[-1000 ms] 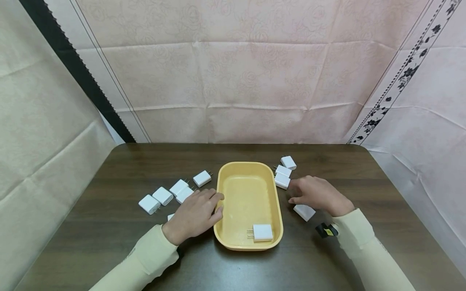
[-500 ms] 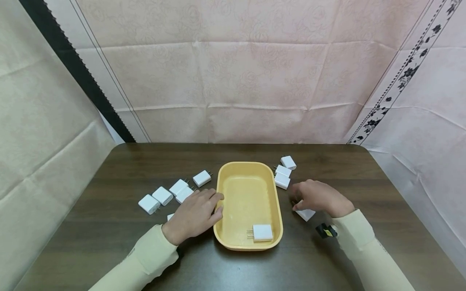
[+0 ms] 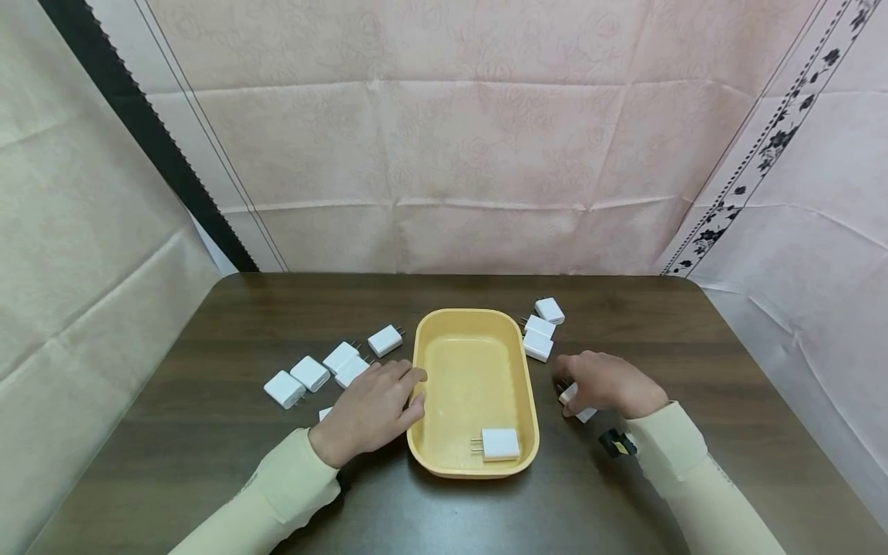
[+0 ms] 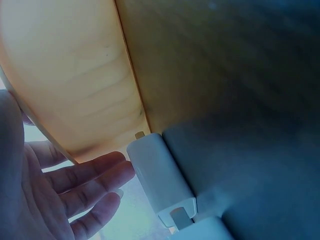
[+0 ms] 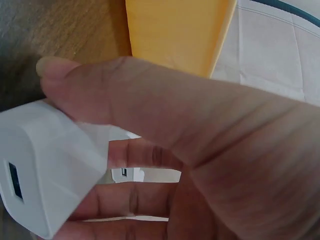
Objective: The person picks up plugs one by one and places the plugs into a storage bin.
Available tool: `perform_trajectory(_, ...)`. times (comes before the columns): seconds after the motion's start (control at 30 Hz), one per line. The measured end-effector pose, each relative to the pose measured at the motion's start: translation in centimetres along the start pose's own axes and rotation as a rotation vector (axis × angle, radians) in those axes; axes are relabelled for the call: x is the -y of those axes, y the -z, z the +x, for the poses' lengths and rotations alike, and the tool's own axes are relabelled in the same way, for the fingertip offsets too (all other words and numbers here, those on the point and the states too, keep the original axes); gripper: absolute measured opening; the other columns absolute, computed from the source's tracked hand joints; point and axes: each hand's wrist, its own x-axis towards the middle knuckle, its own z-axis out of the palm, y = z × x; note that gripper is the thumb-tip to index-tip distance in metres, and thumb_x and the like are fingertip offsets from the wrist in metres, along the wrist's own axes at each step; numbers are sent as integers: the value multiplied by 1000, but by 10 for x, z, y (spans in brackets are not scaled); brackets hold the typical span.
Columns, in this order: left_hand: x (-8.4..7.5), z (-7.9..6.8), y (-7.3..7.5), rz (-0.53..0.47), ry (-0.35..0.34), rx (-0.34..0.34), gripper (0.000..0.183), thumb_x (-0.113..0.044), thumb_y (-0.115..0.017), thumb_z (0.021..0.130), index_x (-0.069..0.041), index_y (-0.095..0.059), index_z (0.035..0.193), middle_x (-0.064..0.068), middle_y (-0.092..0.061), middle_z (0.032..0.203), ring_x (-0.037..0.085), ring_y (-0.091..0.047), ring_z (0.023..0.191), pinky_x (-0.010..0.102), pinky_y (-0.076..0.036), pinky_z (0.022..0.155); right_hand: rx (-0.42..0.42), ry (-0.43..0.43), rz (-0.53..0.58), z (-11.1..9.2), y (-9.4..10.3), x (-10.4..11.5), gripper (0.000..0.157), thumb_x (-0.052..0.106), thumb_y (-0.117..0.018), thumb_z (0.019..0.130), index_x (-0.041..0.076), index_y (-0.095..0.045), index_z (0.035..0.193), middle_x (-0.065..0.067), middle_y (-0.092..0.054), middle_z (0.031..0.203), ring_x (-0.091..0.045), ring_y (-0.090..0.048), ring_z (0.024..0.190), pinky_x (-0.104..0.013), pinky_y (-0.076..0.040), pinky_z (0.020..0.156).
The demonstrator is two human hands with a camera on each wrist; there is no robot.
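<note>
My right hand pinches a white USB wall charger right of the yellow tray, close over the table. Its thumb lies along one side and the fingers reach round the other; a USB port shows on the charger's end. My left hand rests at the left rim of the yellow tray, index fingertip and thumb over the edge. The left wrist view shows its other fingers relaxed outside the wall, fingertips right at another charger. One charger lies inside the tray, prongs pointing left.
Several white chargers lie left of the tray, among them an outermost charger, one partly behind my left hand. Three more sit by the tray's right upper side, including a far charger. A pale patterned cloth hangs behind the brown table.
My right hand has drawn slightly down towards me, and its thumb has come over the charger beside it, which it now grips. The left hand and the tray have stayed put.
</note>
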Motion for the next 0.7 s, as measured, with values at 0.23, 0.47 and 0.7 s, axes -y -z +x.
perform_trajectory(0.23, 1, 0, 1, 6, -5, -7, 28, -29, -57, 95, -10, -70, 110, 2, -68, 102, 20, -63, 94, 38, -53, 85, -10, -10, -2, 3, -2, 3, 35, 16, -86, 77, 11, -65, 105, -1, -66, 87, -15, -60, 72, -34, -54, 65)
perform_trajectory(0.47, -2, -2, -1, -7, 4, 7, 29, -29, -55, 95, -10, -71, 111, 1, -69, 104, 19, -64, 95, 39, -53, 87, -49, 20, -13, 1, -4, 3, 23, 12, -78, 81, 12, -67, 100, 1, -66, 85, -14, -57, 70, -32, -51, 63)
perform_trajectory(0.7, -1, 0, 0, 7, 2, 10, 29, -29, -55, 95, -10, -71, 111, 2, -69, 104, 19, -64, 94, 38, -53, 86, -120, 83, -45, 3, -2, 3, 15, 10, -73, 82, 12, -67, 96, 1, -61, 78, -15, -53, 67, -32, -47, 61)
